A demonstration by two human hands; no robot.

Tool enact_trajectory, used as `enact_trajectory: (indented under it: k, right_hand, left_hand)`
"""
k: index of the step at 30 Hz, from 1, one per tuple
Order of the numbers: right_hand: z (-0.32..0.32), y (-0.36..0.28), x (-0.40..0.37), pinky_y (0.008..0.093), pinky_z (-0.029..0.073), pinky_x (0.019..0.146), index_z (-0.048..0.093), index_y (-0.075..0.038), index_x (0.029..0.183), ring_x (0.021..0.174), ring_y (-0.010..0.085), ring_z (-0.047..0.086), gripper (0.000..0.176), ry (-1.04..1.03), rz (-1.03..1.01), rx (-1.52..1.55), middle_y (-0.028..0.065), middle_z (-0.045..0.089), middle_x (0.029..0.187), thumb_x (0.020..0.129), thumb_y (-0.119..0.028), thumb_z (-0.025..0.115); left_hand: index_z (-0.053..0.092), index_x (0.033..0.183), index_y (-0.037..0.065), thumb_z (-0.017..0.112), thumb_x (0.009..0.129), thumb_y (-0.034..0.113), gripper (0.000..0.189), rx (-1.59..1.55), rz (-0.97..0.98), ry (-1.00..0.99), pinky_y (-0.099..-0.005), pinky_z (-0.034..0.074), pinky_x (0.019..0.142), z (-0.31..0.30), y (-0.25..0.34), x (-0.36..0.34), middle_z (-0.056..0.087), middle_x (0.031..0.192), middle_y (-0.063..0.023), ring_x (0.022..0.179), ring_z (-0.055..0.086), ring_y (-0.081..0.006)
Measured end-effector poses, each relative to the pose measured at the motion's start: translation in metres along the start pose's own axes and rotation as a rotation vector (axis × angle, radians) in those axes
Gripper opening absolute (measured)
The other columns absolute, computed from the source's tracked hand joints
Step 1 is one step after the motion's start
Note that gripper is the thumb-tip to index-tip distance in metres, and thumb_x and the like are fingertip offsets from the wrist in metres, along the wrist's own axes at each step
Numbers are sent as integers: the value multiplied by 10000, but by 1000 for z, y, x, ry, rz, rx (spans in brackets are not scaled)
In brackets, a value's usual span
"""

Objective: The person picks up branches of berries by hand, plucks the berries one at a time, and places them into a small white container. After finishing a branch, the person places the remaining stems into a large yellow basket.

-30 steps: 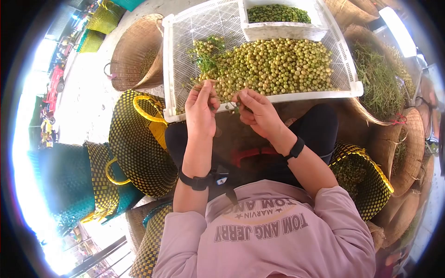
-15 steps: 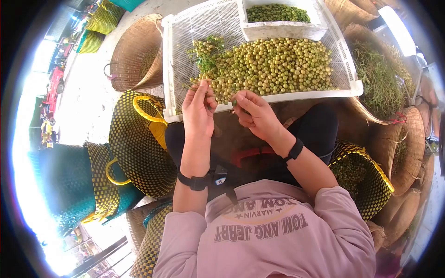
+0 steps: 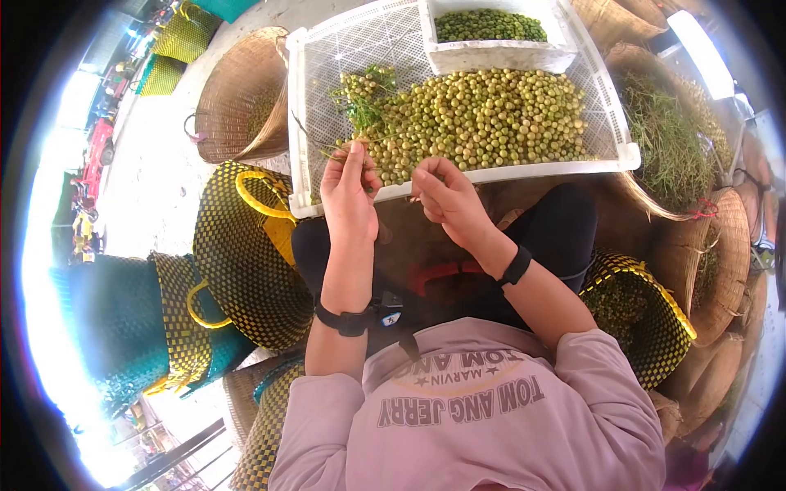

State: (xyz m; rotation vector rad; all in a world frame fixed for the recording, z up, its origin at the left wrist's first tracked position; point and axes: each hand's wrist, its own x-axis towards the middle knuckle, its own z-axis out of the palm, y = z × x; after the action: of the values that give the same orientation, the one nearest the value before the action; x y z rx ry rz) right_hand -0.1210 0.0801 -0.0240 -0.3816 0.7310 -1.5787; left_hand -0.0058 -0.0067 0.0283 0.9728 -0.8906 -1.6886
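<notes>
My left hand (image 3: 350,186) is closed in a pinch on a thin green stem, just above the front rim of a white mesh tray (image 3: 532,170). To its right, my right hand (image 3: 450,200) has its fingers curled together near the same rim; whatever lies between them is hidden. A heap of small round yellow-green fruits (image 3: 491,114) covers the middle of the tray. Left of the heap lies a bunch of fruit sprigs (image 3: 360,94) with green stems. At the tray's back right stands a white box (image 3: 499,59) holding smaller, darker green fruits (image 3: 491,26).
A wicker basket (image 3: 225,106) leans left of the tray. Below it stands a black-and-yellow woven basket (image 3: 246,270) with yellow handles. On the right are a basket full of stripped stems (image 3: 667,139), another black-and-yellow basket (image 3: 647,327) and more wicker baskets (image 3: 725,254).
My right hand has shifted slightly, and the small green bit at its fingertips no longer shows. My left hand stays nearly in place with the stem.
</notes>
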Motion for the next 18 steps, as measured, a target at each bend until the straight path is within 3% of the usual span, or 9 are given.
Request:
enact_trajectory:
  k: [6, 11, 18]
  right_hand:
    - [1, 1, 3, 185, 224, 405, 541, -86, 930, 456, 18, 302, 165, 44, -67, -156, -28, 524, 717, 935, -247, 576]
    - [-8, -2, -1, 180, 231, 421, 561, -67, 995, 469, 33, 303, 213, -64, 18, 88, 4, 538, 783, 974, -268, 493]
    - [-1, 0, 1, 181, 236, 427, 556, -66, 1012, 486, 32, 311, 214, -34, 109, 105, 13, 545, 806, 982, -263, 478]
  left_hand:
    - [596, 952, 50, 596, 919, 166, 121, 19, -18, 5, -156, 382, 498, 5, -1, -4, 531, 743, 37, 591, 460, -29]
    - [594, 972, 37, 598, 917, 157, 132, -64, 0, -13, -148, 373, 492, -4, 2, 4, 519, 740, 39, 592, 454, -20]
    - [595, 995, 26, 592, 919, 147, 142, -53, -30, 24, -136, 391, 500, 2, 5, -2, 517, 743, 39, 582, 446, -13]
